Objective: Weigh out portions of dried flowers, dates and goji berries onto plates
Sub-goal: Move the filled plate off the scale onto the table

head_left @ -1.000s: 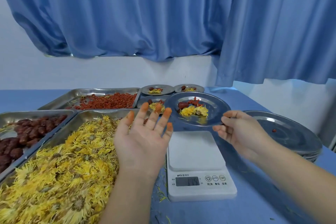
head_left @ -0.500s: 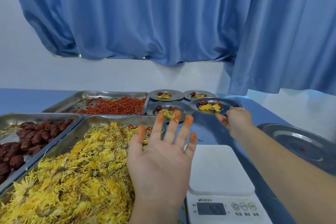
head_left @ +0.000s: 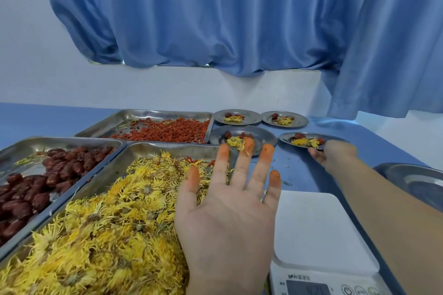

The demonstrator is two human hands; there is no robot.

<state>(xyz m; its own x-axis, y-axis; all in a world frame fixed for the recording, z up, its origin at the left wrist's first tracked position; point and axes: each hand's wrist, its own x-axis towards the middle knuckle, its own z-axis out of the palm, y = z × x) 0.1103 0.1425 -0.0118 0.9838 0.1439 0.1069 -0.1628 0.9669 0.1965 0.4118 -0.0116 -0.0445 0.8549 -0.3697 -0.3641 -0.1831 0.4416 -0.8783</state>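
The portioned plate (head_left: 286, 139), which one second ago was held just above the scale (head_left: 318, 227), has been carried to the far right of the table. It now sits beside three other filled plates (head_left: 261, 137). The right hand (head_left: 335, 155) grips its near rim; whether the plate rests fully on the table or is a little above it cannot be determined from this angle. It carries flowers, dates and red berries. The scale platform is bare and its display is unreadable. The left hand (head_left: 230, 211) is empty, with its orange-stained fingers spread, raised over the tray of dried flowers (head_left: 107, 235). The dates (head_left: 55, 175) and goji berries (head_left: 167, 130) lie in their own trays. In my judgement this portion is finished, and the next step is to take an empty plate from the stack (head_left: 417, 182) at right.
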